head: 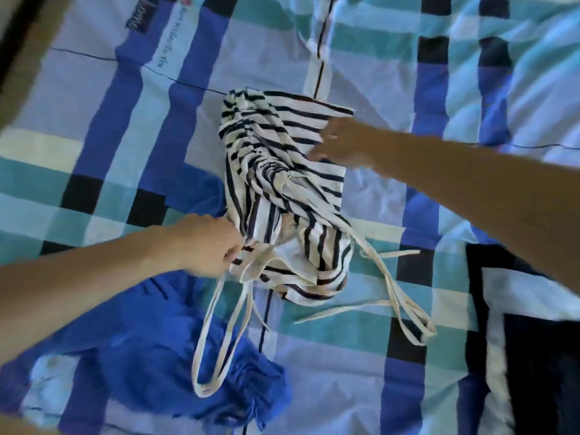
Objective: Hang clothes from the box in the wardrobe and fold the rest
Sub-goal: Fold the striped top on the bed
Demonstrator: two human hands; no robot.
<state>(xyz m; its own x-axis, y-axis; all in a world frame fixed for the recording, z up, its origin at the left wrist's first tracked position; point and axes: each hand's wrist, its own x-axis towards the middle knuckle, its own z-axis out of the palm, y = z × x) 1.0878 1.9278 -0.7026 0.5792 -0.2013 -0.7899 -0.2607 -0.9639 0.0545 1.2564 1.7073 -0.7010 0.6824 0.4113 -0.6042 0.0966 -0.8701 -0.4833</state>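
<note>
Pinching striped top [284, 171], seemingly: left hand [208, 246].

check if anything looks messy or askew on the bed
The top lies bunched and twisted rather than flat, and the left hand pinches its near edge. Its straps trail loose over the bedspread. One loop lies across a crumpled blue garment.

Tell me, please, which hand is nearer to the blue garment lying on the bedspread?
Left. The left hand pinches the edge of the striped top right beside the blue garment; the right hand rests on its far side.
</note>
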